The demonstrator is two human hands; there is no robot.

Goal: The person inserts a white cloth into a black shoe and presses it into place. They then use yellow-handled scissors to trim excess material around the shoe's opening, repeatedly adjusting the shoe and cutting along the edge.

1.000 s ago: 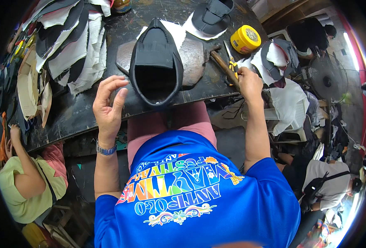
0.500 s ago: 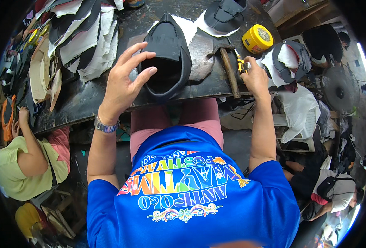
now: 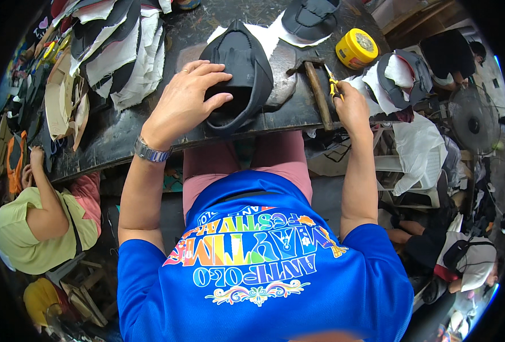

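A black shoe upper [image 3: 259,71] with a stitched toe seam lies at the table's near edge, its opening toward me. My left hand [image 3: 187,102] is over its left side, fingers outstretched on the upper and thumb apart above the dark opening. To the right, my right hand [image 3: 352,105] is closed around yellow-and-black scissors [image 3: 333,85], with their blades pointing away from me. A hammer [image 3: 319,97] with a wooden handle lies just left of the scissors. Under the upper's right side is a flat, worn dark slab [image 3: 285,77].
Layered black-and-white shoe pieces [image 3: 135,74] are piled at the left. A yellow tub [image 3: 357,48] stands at the back right, near another upper [image 3: 398,80] with white lining. More uppers [image 3: 309,23] lie at the back. One person [image 3: 41,228] sits at left, another [image 3: 463,256] at lower right.
My left hand has moved from beside the upper onto its left side, fingers lying flatter. The upper appears slightly turned. My right hand still holds the scissors in nearly the same place.
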